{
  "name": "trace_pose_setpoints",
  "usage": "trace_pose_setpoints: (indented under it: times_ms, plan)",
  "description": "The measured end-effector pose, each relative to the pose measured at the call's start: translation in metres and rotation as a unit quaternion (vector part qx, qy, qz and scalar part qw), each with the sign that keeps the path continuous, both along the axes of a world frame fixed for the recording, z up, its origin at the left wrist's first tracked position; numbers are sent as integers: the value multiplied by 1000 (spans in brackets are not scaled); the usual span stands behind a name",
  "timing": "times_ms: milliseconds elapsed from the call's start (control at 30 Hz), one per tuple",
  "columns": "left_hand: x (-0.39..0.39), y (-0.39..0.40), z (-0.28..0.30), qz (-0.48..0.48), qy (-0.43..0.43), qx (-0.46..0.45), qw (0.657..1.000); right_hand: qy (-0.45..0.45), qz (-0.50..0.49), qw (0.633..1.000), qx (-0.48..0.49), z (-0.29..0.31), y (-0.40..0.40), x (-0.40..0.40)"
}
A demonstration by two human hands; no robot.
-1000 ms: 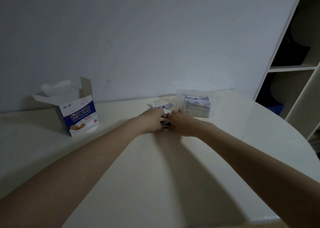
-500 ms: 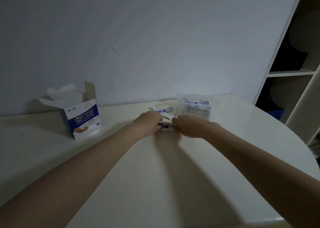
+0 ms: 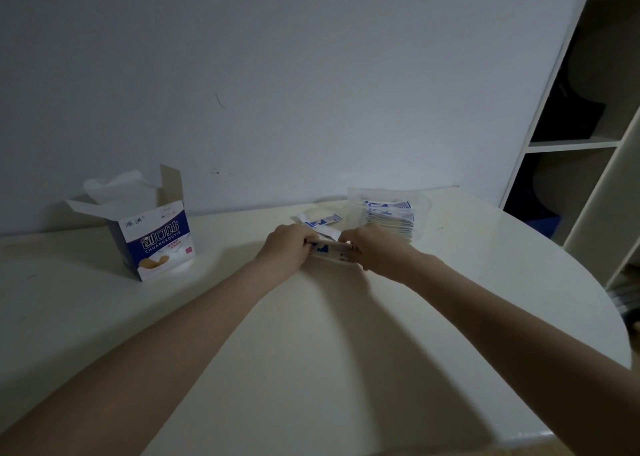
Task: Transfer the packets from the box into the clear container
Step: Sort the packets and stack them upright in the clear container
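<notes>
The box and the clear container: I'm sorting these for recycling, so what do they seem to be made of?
The box looks like thin printed cardboard with a slightly glossy face: its opened top flaps are folded and stay creased. The clear container seems to be thin transparent plastic, since the stacked packets inside show through its wall; glass cannot be ruled out from the look alone.

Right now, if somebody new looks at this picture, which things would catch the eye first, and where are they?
First, the left hand and right hand at the table's middle, gripping a small bundle of packets between them. Just behind the right hand, the clear container already holds a stack of packets. Far left stands the opened blue and white box, flaps up.
</notes>
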State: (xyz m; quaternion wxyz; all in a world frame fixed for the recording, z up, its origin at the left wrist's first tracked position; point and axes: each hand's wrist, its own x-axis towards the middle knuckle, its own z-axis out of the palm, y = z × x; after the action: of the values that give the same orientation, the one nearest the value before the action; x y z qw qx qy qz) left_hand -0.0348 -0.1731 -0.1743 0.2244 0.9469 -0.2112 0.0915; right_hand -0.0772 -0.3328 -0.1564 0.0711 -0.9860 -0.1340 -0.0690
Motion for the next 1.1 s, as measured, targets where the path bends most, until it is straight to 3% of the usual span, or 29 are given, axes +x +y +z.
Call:
trace_pose_setpoints:
  times_ms: [100, 167, 233, 300, 367, 433, 467, 533, 633, 700, 800, 1100]
  plan:
    - [2, -1, -5, -28, -11, 58, 998, -13, 31, 997, -68, -7, -2, 3]
    - [5, 2, -5, -39, 3, 25, 999, 4, 29, 999, -37, -7, -5, 5]
    - [10, 1, 2, -22, 34, -72, 997, 8, 3, 999, 50, 0, -11, 6]
    - [18, -7, 17, 4, 95, -229, 969, -23, -44, 983, 179, 11, -22, 12]
    - [25, -18, 33, 23, 153, -380, 912, -62, -101, 939, 324, 25, -34, 17]
    - [30, -35, 49, 33, 179, -426, 886, -82, -155, 872, 457, 40, -49, 22]
    - [34, -47, 57, 37, 180, -420, 889, -90, -179, 845, 495, 47, -57, 26]
    - [40, -66, 65, 52, 153, -389, 907, -110, -218, 836, 491, 52, -70, 35]
    - [53, -91, 68, 60, 71, -231, 968, -130, -256, 873, 394, 52, -86, 50]
    - [61, -106, 68, 41, 39, -130, 990, -110, -278, 902, 310, 51, -94, 59]
    - [70, -119, 66, 35, 9, -37, 999, -80, -286, 931, 211, 46, -96, 73]
    - [80, -125, 56, 13, -23, 139, 990, -54, -292, 952, 71, 35, -91, 83]
